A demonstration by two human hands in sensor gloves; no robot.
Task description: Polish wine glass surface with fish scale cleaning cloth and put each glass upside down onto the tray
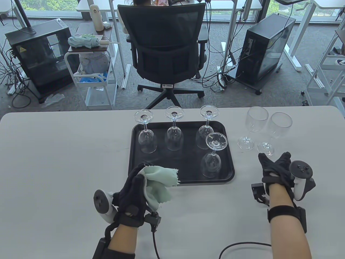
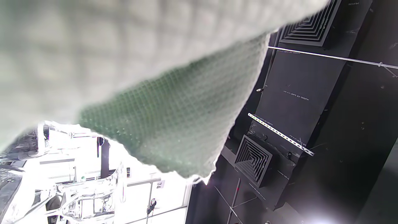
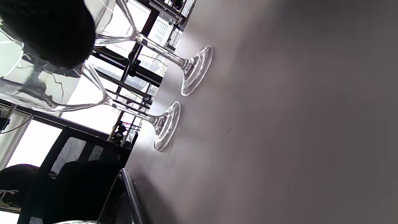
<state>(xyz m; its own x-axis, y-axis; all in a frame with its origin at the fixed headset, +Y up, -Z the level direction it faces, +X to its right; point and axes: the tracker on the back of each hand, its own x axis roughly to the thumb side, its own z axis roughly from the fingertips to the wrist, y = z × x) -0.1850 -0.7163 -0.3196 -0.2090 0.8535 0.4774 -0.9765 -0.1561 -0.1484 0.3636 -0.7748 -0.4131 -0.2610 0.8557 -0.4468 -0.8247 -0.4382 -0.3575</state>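
My left hand point(image 1: 138, 174) grips a bunched pale green cloth point(image 1: 159, 183) just over the front left edge of the black tray point(image 1: 134, 159). In the left wrist view the cloth point(image 2: 171, 124) fills most of the frame. Several wine glasses stand upside down on the tray, three in the back row and one point(image 1: 213, 159) at the front right. Two upright glasses point(image 1: 256, 121) point(image 1: 280, 125) stand on the table right of the tray. My right hand point(image 1: 276, 162) holds nothing, its fingers loose, just in front of the nearer glass's base point(image 1: 265, 148). Both bases point(image 3: 196, 70) point(image 3: 164, 124) show in the right wrist view.
The grey table point(image 1: 54, 162) ends just behind the tray, where a black office chair point(image 1: 164, 51) stands. A dark gloved fingertip point(image 3: 53, 34) hangs at the top left of the right wrist view, and the tray corner point(image 3: 124, 193) sits at the bottom.
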